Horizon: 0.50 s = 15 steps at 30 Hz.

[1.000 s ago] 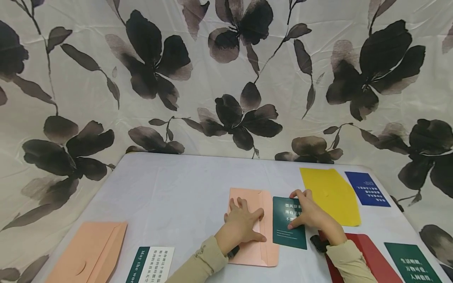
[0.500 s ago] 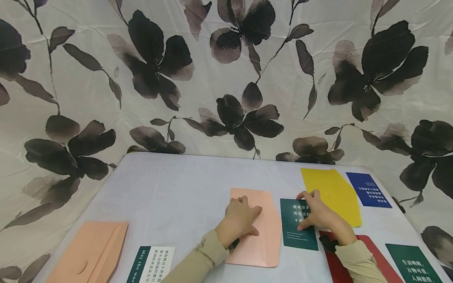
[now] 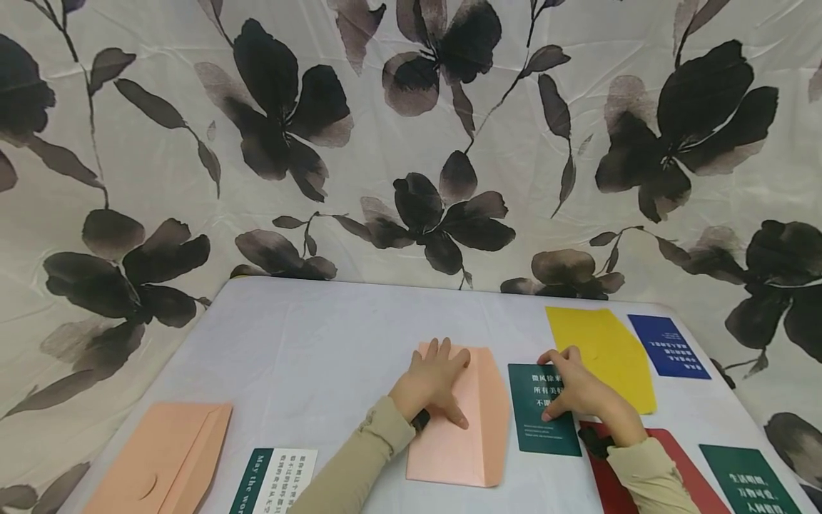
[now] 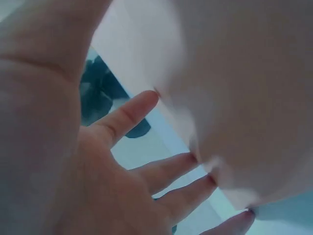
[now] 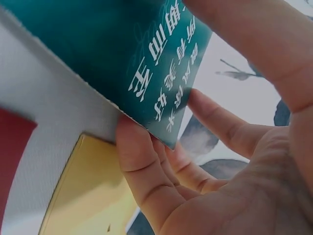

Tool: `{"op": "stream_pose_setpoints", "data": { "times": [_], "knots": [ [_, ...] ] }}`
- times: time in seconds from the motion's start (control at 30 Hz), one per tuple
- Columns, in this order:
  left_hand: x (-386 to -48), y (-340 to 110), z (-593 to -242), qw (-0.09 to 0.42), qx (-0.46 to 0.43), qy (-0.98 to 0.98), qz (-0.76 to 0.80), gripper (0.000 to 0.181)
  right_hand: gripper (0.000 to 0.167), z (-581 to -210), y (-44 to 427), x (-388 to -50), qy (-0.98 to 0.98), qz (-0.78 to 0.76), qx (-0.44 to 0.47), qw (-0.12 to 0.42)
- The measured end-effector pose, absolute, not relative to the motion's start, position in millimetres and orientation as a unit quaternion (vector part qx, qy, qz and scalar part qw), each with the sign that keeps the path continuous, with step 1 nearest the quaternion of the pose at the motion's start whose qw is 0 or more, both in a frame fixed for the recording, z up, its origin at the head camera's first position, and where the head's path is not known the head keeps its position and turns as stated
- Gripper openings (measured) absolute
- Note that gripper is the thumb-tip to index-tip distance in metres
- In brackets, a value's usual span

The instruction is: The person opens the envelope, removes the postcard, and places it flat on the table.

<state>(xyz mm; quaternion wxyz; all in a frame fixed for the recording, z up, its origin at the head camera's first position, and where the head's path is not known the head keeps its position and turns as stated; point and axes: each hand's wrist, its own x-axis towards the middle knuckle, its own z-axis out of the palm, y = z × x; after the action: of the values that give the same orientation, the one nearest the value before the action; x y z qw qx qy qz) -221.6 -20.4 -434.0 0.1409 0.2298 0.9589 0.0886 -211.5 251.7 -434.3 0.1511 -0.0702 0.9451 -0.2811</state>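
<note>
My left hand (image 3: 429, 382) rests with its fingers spread on the peach envelope (image 3: 459, 457) in the middle of the table. In the left wrist view the straight fingers of the left hand (image 4: 146, 191) touch the envelope's pale surface (image 4: 244, 98). A dark green card (image 3: 546, 435) with white lettering lies just to the right of the envelope's flap, apart from it. Its right edge is held by my right hand (image 3: 587, 389). Seen from the right wrist, the thumb lies over the green card's (image 5: 112, 54) face, with other fingers at and behind its edge.
A yellow envelope (image 3: 604, 357) and a blue card (image 3: 669, 346) lie at the far right. Nearer are a red envelope (image 3: 687, 464) and another green card (image 3: 748, 478). A second peach envelope (image 3: 160, 457) and a white-and-green card (image 3: 276, 478) lie at left.
My right hand has shifted the green card right, away from the envelope. The left hand's fingers curled, then spread again on the envelope, whose flap now shows a clearer crease.
</note>
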Motion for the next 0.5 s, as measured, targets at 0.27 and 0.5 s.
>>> {"op": "stream_pose_setpoints", "data": {
  "times": [0.27,0.5],
  "knots": [
    [-222.2,-25.9,-437.7,0.141,0.240,0.953,0.117,0.098,0.084,-435.0,248.8,-210.2,0.947,-0.276,-0.064,0.152],
    [-218.0,-27.7,-438.8,0.139,0.240,0.953,0.125,0.096,0.084,-437.3,245.7,-208.0,0.945,-0.284,-0.068,0.150]
  ]
}}
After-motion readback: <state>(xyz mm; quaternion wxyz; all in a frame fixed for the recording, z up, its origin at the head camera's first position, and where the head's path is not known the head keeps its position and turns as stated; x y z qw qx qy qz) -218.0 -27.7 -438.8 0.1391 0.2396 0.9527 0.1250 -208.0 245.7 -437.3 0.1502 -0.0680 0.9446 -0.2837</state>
